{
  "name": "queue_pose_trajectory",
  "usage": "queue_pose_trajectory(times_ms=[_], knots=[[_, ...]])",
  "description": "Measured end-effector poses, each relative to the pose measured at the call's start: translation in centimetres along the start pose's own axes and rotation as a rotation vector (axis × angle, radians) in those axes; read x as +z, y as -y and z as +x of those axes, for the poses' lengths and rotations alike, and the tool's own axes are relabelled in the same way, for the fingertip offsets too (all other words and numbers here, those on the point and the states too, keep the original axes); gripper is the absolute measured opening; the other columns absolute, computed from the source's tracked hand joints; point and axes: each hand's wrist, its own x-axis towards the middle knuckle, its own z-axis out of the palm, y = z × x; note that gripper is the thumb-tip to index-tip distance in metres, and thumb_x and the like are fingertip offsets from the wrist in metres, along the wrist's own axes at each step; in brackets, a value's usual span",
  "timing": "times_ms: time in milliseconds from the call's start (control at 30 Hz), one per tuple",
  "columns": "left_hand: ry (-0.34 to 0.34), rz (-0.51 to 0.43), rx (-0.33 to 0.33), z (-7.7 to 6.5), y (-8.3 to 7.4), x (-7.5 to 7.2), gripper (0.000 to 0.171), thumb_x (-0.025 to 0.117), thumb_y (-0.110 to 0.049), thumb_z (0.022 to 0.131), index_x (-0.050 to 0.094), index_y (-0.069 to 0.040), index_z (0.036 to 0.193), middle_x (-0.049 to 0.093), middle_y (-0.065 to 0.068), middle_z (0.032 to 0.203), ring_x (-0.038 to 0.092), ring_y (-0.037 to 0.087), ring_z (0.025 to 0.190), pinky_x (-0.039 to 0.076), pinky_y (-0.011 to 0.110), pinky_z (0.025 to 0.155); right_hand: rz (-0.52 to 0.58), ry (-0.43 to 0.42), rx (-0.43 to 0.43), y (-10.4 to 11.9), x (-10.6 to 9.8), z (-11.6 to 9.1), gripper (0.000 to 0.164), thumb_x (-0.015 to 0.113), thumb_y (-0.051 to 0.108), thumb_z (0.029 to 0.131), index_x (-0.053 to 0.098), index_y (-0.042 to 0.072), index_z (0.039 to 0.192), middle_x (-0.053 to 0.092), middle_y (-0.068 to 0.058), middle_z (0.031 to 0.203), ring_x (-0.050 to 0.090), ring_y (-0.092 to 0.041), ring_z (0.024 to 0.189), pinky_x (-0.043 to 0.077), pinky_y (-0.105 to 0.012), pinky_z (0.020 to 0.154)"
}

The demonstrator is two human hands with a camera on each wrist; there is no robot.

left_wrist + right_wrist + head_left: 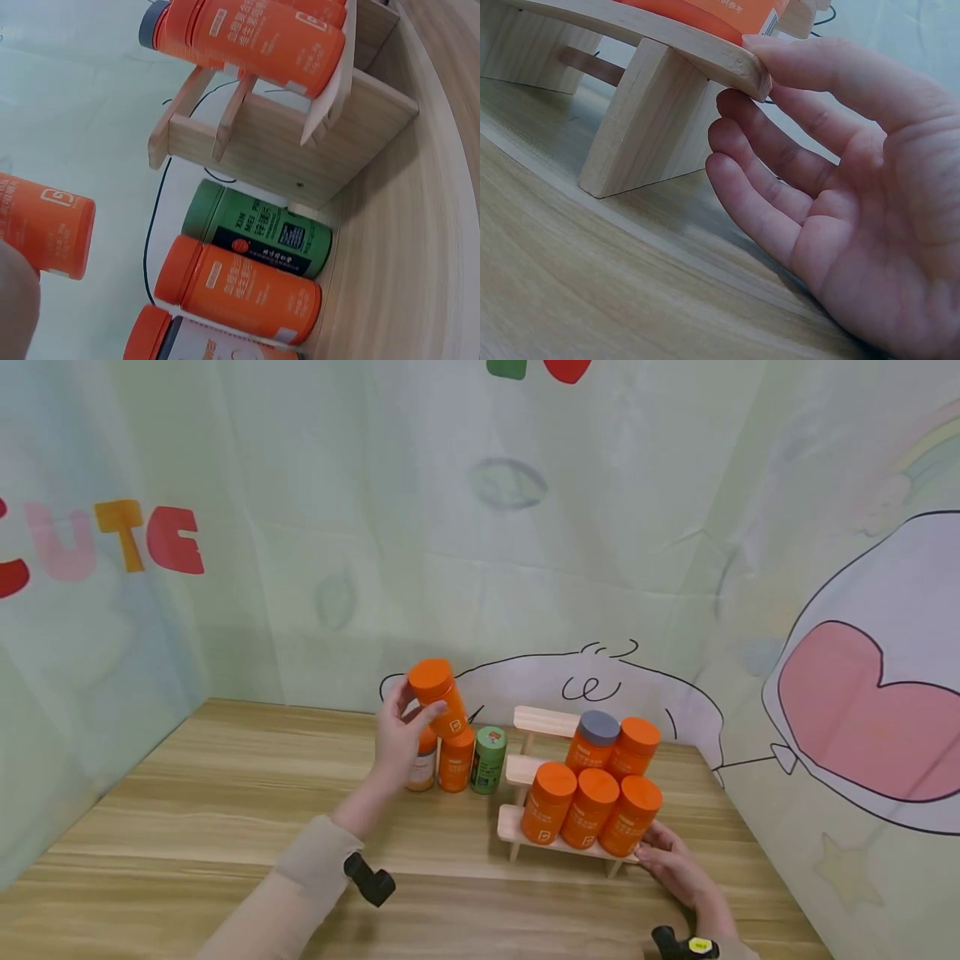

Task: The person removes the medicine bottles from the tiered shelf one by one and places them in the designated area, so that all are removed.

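Note:
My left hand (396,739) grips an orange supplement bottle (448,706) in the air, tilted, with its orange lid up. Just below it on the table stand a bottle with a white label (423,770), another orange bottle (455,764) and a green bottle (488,763). To the right is a tiered wooden rack (546,720). Three orange bottles (590,810) fill its lowest step, and behind them are a grey-lidded bottle (597,728) and one more orange-lidded bottle (637,739). My right hand (855,165) pinches the right end of the lowest step, thumb above and fingers below.
The wood-grain table (225,810) extends left and in front of the rack. A printed curtain (337,527) hangs right behind the table's back edge and along both sides. The left parts of the rack's upper steps are bare.

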Motion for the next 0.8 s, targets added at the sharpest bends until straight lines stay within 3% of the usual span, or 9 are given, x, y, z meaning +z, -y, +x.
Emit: queue_pose_trajectory(times_ms=[200,500,800], knots=[[-0.086,-0.02,0.02,0.4,0.6,-1.9,0.054,0.067,-0.006,0.091,0.046,-0.003,0.141,0.057,0.005,0.128,0.053,0.01,0.116,0.046,0.016,0.096,-0.002,-0.007,-0.004,-0.1,0.0,0.0,0.048,0.042,0.0,0.098,0.054,0.037,0.126,0.06,0.014,0.123,0.058,-0.001,0.112,0.048,-0.02,0.096],[-0.244,0.042,0.004,0.5,1.5,-3.8,0.059,0.07,-0.007,0.09,0.045,-0.003,0.143,0.055,0.012,0.134,0.051,0.008,0.118,0.045,0.025,0.1,0.0,-0.008,0.007,0.1,0.1,-0.1,0.046,0.042,0.002,0.099,0.053,0.038,0.125,0.06,0.014,0.123,0.057,-0.001,0.113,0.048,-0.019,0.097],[-0.3,0.08,-0.032,-0.3,2.7,-5.3,0.059,0.069,-0.009,0.091,0.044,-0.003,0.144,0.055,0.012,0.136,0.049,0.009,0.119,0.043,0.038,0.109,-0.002,-0.038,-0.003,0.0,0.2,-0.2,0.045,0.044,0.003,0.098,0.053,0.039,0.123,0.06,0.014,0.122,0.058,-0.002,0.111,0.048,-0.018,0.095]])
